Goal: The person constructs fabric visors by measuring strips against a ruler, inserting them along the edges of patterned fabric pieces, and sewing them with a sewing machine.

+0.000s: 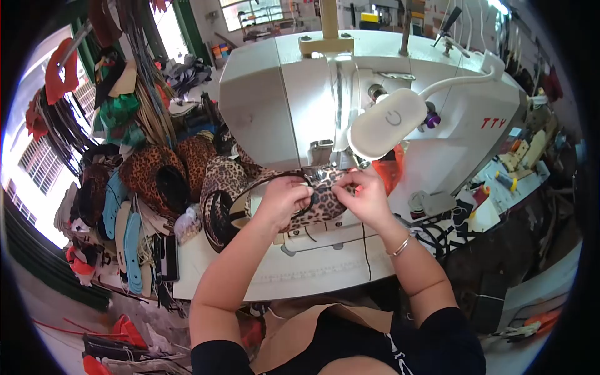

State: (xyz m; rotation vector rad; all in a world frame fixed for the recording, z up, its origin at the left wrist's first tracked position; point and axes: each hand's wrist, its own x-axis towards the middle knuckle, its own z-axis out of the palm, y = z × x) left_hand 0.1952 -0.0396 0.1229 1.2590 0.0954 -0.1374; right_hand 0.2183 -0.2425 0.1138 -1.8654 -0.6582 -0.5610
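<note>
A leopard-print fabric piece [326,203] with black edging lies under the head of a white sewing machine [259,106]. My left hand [284,199] is closed on the left side of this fabric, thumb and fingers pinched at the black edging. My right hand [365,195] pinches the same fabric from the right, close to the needle area. The fabric hides part of the fingertips. More of the leopard-print work [222,187] extends to the left of my left hand.
A white lamp [387,124] hangs over the right of the sewing area. Leopard-print bags [153,178] and blue strips [131,250] crowd the left. Black straps [437,234] and tools lie to the right. A ruler scale [319,272] marks the table's front.
</note>
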